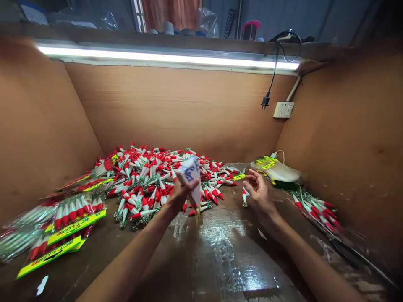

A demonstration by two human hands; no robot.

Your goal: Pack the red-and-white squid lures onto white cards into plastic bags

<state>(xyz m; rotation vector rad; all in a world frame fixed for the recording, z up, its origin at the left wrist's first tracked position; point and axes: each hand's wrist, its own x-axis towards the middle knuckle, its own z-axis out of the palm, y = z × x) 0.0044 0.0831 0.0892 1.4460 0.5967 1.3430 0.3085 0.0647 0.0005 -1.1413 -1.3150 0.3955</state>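
Note:
My left hand [182,193] is closed around a white block with blue markings [189,170], perhaps a folded card or a stack of paper; blur hides its exact kind. Behind it spreads a large heap of red-and-white fishing lures [151,163] with greenish hook ends. My right hand [260,193] hovers over the table with its fingers apart and curved, and nothing shows in its grasp. Just left of those fingers, a single lure [244,197] lies on the table beside a small white scrap. A yellow label [239,177] lies near the right fingertips.
Packed lures with yellow header cards [77,226] are piled at the left. Clear bags with yellow tops [277,167] lie at the back right, with more lures [317,212] in front. A black plug [265,100] dangles near a wall socket [283,110]. Wooden walls enclose the table.

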